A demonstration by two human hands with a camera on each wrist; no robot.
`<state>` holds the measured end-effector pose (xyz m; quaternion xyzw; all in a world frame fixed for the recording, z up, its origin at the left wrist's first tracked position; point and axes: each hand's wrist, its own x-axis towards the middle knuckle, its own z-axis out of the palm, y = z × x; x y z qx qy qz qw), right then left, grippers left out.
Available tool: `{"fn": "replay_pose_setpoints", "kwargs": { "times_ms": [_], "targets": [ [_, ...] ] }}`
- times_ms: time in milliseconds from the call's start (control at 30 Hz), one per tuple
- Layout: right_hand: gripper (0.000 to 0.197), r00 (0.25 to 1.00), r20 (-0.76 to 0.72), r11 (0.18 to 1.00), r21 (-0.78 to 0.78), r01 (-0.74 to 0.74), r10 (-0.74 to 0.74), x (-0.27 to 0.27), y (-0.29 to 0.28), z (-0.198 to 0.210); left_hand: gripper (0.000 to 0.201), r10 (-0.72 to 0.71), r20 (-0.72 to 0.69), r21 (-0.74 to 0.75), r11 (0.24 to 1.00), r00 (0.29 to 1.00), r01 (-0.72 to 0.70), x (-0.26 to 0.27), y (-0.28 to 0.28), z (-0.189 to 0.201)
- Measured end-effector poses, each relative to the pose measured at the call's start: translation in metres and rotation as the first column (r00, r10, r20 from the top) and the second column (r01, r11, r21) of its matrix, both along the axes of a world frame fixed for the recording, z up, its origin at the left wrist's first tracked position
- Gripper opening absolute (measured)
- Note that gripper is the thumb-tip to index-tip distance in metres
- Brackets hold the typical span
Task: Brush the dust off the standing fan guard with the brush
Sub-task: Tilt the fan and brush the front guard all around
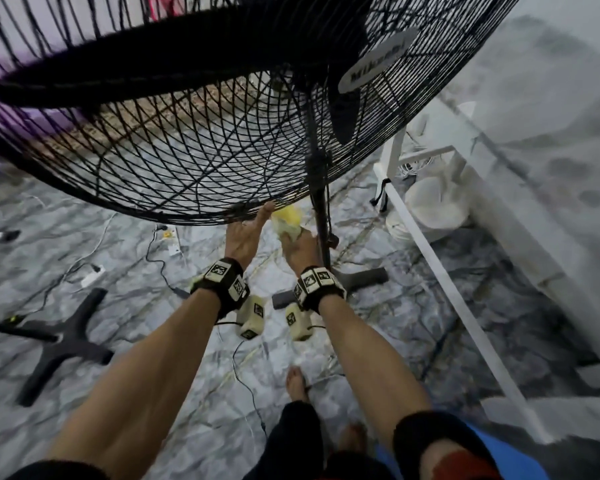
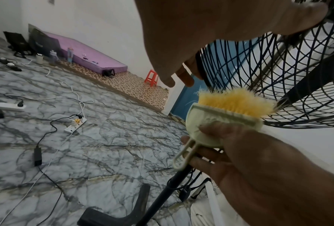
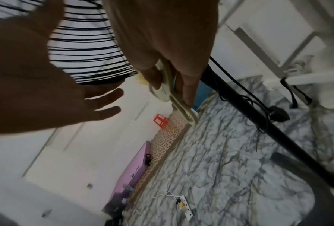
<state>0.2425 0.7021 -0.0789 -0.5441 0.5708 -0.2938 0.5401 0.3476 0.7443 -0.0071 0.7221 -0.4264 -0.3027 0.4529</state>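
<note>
Brushing one fan guard [image 1: 194, 161]: one brush [image 2: 218, 122], two hands.

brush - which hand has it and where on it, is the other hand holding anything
The right hand holds the brush by its pale body and looped handle, yellow bristles against the fan guard. The left hand holds nothing; its straight fingers touch the guard's lower rim.

Pretty dim, flat indoor light, no hard shadows anywhere. Head view smears badly toward the edges, floor [image 1: 125, 258] streaky with motion blur. Right wrist shot's soft all over, wall [image 3: 69, 152] washed out pale, wide-angle warping everywhere.
</note>
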Motion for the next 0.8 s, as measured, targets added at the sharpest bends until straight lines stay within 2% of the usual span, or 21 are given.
{"fn": "replay_pose_setpoints", "kwargs": {
  "times_ms": [133,233,267,333,367,400,467,533,567,633,700,733,800],
  "targets": [
    [0.053,0.998,-0.045,0.992,0.120,-0.031,0.037,0.009,-0.020,-0.001,0.044,-0.018,-0.099,0.013,1.000,0.995,0.020,-0.002,0.002,-0.001],
    [0.050,1.000,0.006,0.996,0.086,0.004,-0.004,0.002,-0.023,-0.005,0.039,-0.031,-0.174,0.026,0.999,0.984,0.036,-0.004,0.002,0.003],
    [0.044,0.999,0.036,0.998,0.051,0.025,-0.027,-0.003,-0.021,-0.012,0.037,-0.037,-0.146,0.008,0.999,0.989,0.039,-0.006,0.003,0.004],
    [0.037,0.987,0.112,0.994,0.031,0.109,-0.112,-0.010,-0.006,-0.027,0.038,-0.059,0.001,-0.005,0.998,0.998,0.059,-0.008,0.005,0.001],
    [0.038,0.976,0.149,0.988,0.029,0.154,-0.157,-0.012,0.006,-0.028,0.036,-0.055,0.021,-0.021,0.998,0.998,0.056,-0.008,0.005,0.002],
    [0.038,0.969,0.179,0.985,0.007,0.173,-0.171,-0.012,0.015,-0.028,0.033,-0.027,-0.017,-0.035,0.999,0.999,0.027,-0.010,0.005,0.004],
    [0.037,0.980,0.160,0.992,-0.026,0.121,-0.115,-0.005,0.015,-0.017,0.031,-0.004,-0.031,-0.028,1.000,1.000,0.003,-0.010,0.000,0.002],
    [0.035,0.995,0.088,0.995,-0.091,0.045,-0.037,0.001,0.002,-0.011,0.038,-0.003,-0.039,-0.022,1.000,0.999,0.003,-0.006,-0.001,-0.004],
    [0.034,0.997,0.066,0.993,-0.109,0.055,-0.048,0.003,-0.001,-0.009,0.048,0.005,-0.032,-0.023,1.000,0.999,-0.006,-0.005,0.000,-0.004],
    [0.029,0.982,0.097,0.978,-0.112,0.173,-0.163,0.003,0.009,-0.020,0.058,0.032,-0.059,-0.011,0.999,0.998,-0.033,-0.004,0.002,-0.001],
    [0.029,0.959,0.140,0.961,-0.098,0.260,-0.245,-0.001,0.026,-0.026,0.050,0.017,-0.065,0.014,1.000,0.998,-0.016,-0.003,0.003,-0.001],
    [0.030,0.961,0.138,0.964,-0.088,0.251,-0.237,-0.003,0.027,-0.026,0.051,0.005,-0.052,0.016,1.000,0.999,-0.004,-0.001,0.003,-0.006],
    [0.028,0.986,0.080,0.984,-0.090,0.157,-0.150,-0.008,0.015,-0.019,0.076,0.038,-0.087,0.016,0.999,0.996,-0.037,-0.001,0.001,-0.008]
  ]
}}
